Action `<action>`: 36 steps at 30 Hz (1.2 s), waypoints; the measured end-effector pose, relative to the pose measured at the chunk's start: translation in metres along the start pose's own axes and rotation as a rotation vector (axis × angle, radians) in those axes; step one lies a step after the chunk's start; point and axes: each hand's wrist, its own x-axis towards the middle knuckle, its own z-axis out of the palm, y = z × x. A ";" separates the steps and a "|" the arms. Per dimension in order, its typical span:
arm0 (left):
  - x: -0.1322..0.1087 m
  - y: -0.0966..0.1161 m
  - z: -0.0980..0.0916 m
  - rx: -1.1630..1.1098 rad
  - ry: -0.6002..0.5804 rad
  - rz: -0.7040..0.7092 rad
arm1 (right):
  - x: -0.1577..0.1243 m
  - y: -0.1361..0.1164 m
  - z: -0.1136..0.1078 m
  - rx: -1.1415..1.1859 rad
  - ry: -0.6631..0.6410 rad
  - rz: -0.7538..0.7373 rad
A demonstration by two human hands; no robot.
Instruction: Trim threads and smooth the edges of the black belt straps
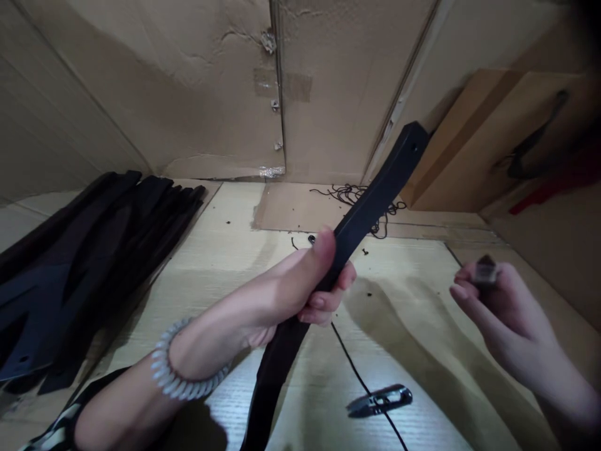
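My left hand (293, 285) is wrapped round a long dark curved strip (378, 194), thumb on top. The strip slants from the lower middle to the upper right and has a small hole near its upper end. At the right, my right hand (514, 319) is closed on a small squarish object (485, 272), blurred, its kind unclear. A thin black cord (350, 358) runs from below my left hand to the bottom edge. Thread snips (381, 401) lie on the table with the cord crossing them.
Several dark flat pieces (98, 238) are piled at the left. Tangled black cord (347, 193) lies at the back by the cardboard wall (342, 94). A brown cardboard box (462, 144) stands at the right, near a red item (549, 185). Small dark scraps dot the table (206, 250).
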 end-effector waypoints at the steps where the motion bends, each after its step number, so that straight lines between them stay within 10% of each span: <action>1: 0.002 -0.001 0.001 -0.031 0.023 -0.021 | 0.005 -0.017 0.000 0.047 0.016 -0.024; 10: 0.004 -0.006 0.007 -0.041 0.043 0.019 | 0.046 -0.122 0.026 0.031 0.114 -0.506; 23: 0.005 -0.007 0.008 -0.123 0.109 0.036 | 0.052 -0.133 0.044 -0.047 0.126 -0.718; 36: -0.005 -0.006 0.012 -0.171 0.066 0.085 | 0.039 -0.122 0.049 0.196 0.091 -0.526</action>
